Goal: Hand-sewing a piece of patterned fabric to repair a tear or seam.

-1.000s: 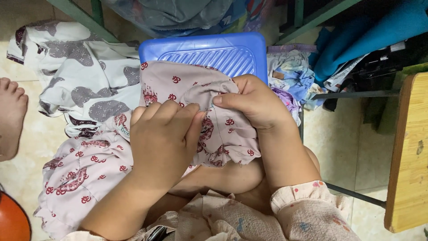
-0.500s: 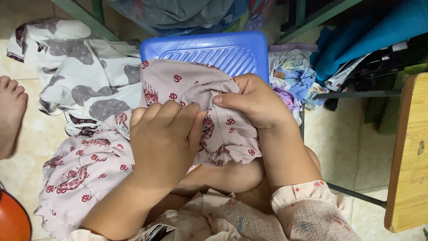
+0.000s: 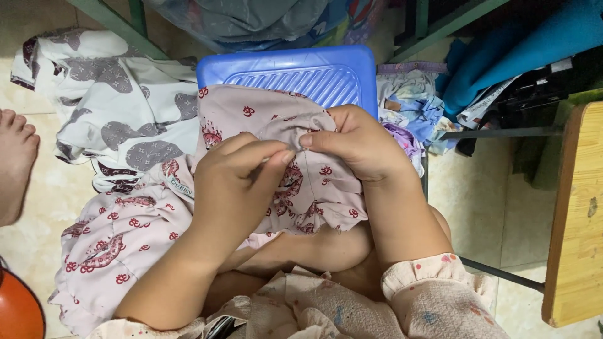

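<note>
- Closest in, below both hands, lie the person's bare knees and the frilled cuff of a pale printed sleeve (image 3: 433, 295) on the right arm.
- The left hand (image 3: 235, 182) is clenched, its thumb and forefinger pinched together at the tip on a fold of the pink patterned cloth (image 3: 295, 188); whether something thin sits in that pinch I cannot tell.
- The right hand (image 3: 358, 141) is closed on the same cloth just beside it, thumb tip nearly meeting the left forefinger, the fabric bunched up under its fingers.
- So the cloth sits right under and between the two grips, pulled up into a small ridge where they meet, with the rest draped down over the knees and trailing away to the left of the left hand onto the floor.
- A small white label (image 3: 181, 187) shows on the cloth just left of the left wrist.
- Directly beyond the hands, under the cloth's far edge, stands a blue plastic stool (image 3: 301, 72) with a ribbed top; the cloth covers its near half.
- Left of the stool, well apart from the left hand, a white garment with grey patches (image 3: 119, 107) lies crumpled on the tiled floor (image 3: 38, 188).
- At the far left edge a bare foot (image 3: 16, 163) rests on the tiles, and an orange rounded object (image 3: 19, 311) peeks in at the bottom corner.
- Right of the right hand, a heap of light blue and lilac scraps (image 3: 408, 107) lies beside the stool.
- Further right stands the edge of a wooden table (image 3: 575, 213), and beyond it blue fabric (image 3: 515, 50) is piled up.
</note>
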